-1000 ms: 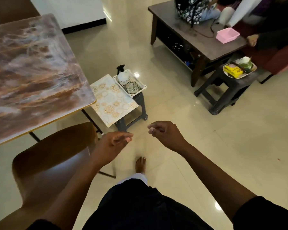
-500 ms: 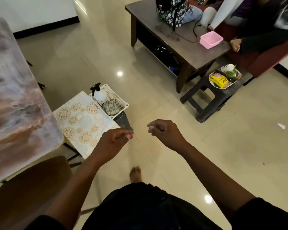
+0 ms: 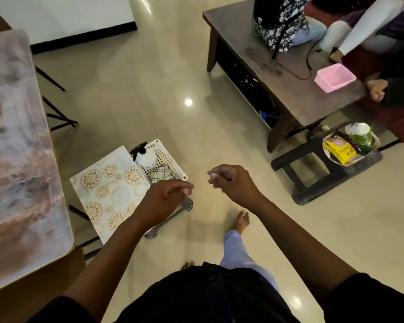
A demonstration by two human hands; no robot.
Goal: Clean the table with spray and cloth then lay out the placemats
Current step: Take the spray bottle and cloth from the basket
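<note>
At centre frame both hands hang loosely curled and hold nothing: the left hand (image 3: pixel 163 200) over the near corner of the white basket (image 3: pixel 170 159), the right hand (image 3: pixel 233 183) over bare floor. Beyond the left hand, the basket holds the spray bottle (image 3: pixel 145 156) and checked cloth (image 3: pixel 160 174); placemats (image 3: pixel 110 190) lie beside it. The marbled table (image 3: pixel 16 159) fills the left edge

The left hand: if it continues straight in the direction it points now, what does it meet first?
Probably the checked cloth in the white basket, just beyond the left hand; depth is unclear from one view.
</note>
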